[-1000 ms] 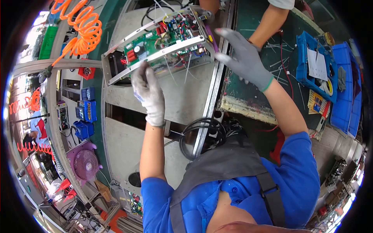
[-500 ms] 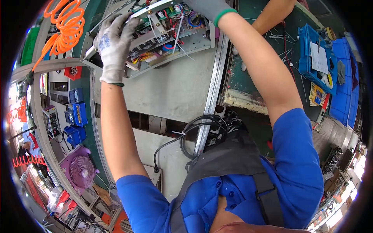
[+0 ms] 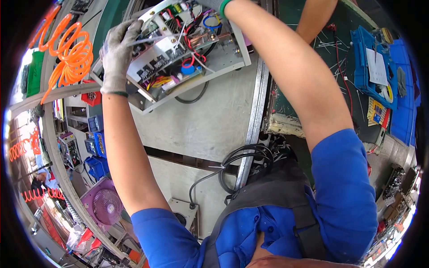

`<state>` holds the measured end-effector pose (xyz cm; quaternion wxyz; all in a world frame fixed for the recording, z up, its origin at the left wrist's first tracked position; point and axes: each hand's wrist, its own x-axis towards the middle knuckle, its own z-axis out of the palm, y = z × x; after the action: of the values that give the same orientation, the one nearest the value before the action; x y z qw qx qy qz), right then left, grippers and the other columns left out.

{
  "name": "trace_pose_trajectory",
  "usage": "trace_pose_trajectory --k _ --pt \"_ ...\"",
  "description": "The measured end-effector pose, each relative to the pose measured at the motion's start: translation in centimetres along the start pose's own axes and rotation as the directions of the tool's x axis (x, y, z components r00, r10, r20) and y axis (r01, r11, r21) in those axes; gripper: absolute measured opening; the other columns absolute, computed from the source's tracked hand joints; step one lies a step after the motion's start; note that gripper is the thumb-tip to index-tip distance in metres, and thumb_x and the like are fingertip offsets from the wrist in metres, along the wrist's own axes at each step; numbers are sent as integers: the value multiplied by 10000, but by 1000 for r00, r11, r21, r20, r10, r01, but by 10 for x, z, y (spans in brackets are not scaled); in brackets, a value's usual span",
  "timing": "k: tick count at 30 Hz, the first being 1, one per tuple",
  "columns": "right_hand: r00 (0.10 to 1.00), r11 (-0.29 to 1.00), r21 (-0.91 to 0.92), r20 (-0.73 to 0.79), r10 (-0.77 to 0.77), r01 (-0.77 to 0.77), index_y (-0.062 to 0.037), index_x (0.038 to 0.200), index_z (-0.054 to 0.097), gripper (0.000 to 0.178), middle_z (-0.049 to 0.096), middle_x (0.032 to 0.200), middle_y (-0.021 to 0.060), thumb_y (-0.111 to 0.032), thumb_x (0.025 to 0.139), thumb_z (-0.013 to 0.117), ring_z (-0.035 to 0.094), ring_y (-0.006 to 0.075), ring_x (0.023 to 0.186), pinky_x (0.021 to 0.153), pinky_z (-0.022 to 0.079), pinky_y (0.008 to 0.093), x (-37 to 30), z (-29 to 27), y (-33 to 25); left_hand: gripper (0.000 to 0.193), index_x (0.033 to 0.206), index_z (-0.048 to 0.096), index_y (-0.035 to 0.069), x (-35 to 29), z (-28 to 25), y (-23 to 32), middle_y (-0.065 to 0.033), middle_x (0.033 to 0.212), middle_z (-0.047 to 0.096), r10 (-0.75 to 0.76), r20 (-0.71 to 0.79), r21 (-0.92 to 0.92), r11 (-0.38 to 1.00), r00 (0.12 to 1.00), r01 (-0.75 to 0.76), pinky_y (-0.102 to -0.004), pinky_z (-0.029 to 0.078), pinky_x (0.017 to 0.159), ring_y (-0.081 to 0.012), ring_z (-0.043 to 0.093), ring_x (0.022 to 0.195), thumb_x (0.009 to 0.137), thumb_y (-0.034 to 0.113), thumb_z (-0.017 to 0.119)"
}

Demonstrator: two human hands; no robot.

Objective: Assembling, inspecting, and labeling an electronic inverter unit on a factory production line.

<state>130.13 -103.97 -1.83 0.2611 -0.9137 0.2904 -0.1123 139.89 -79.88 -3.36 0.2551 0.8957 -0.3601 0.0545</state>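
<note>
An open metal electronics chassis (image 3: 196,82), packed with circuit boards, heat sinks and coloured wires, lies at an angle on the grey metal bench at the top of the view. My left hand (image 3: 118,53), in a grey-white glove, is closed on its left side, fingers bent over the rim. White cable ties stick up among the wires. My right hand (image 3: 212,3), gloved with a green cuff, reaches to the chassis's far side. Its fingers are cut off by the upper edge, so its grip is hidden.
A coiled black cable (image 3: 248,165) hangs at the bench's near edge. Another person's forearm (image 3: 316,20) reaches over the green table at right, near loose cable ties and a blue toolbox (image 3: 364,58). An orange coiled air hose (image 3: 71,51) and a purple fan (image 3: 105,203) are at left.
The chassis has turned slightly, its near left corner swinging toward me. My left hand has moved left with it. The whole view has shifted a little.
</note>
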Motion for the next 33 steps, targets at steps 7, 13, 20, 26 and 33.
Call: trace_pose_trajectory --k 7,13,20,26,33 --pt "913 946 -10 -259 -316 324 -152 906 690 239 683 1070 111 -351 863 565 679 278 897 749 523 443 -99 19 57 362 1201 673 -8 -134 10 83 -212 1035 673 -1 -177 107 994 984 20 -465 473 877 -353 620 957 974 269 617" --pt "602 732 148 -687 -408 665 -136 1020 664 233 622 1204 123 -312 890 583 637 313 1011 844 495 466 -137 31 103 364 1256 671 63 -181 30 120 -179 960 655 61 -236 156 987 970 -24 -465 455 797 -328 585 867 978 289 604" --pt "996 991 132 -84 -5 16 -89 1175 629 513 643 1055 139 -374 771 767 622 335 1011 865 479 459 -272 -64 239 372 1295 662 91 -186 36 90 -172 1013 685 82 -152 237 970 985 -45 -420 488 768 -296 622 851 963 258 656" --pt "890 822 -369 -37 454 -435 -86 1210 593 574 625 1144 147 -456 802 757 581 348 1113 945 451 477 -407 -84 379 405 1238 673 53 -200 12 84 -250 1185 650 51 -128 243 970 991 -18 -460 486 891 -366 622 1031 871 219 713" --pt "923 924 54 -48 381 -379 -78 1167 541 304 674 1077 174 -226 914 622 644 423 1014 836 508 450 -408 -109 322 585 1368 538 30 -263 8 194 -222 1390 532 160 -231 -98 978 960 -187 -458 426 1048 -341 493 1316 832 122 751"
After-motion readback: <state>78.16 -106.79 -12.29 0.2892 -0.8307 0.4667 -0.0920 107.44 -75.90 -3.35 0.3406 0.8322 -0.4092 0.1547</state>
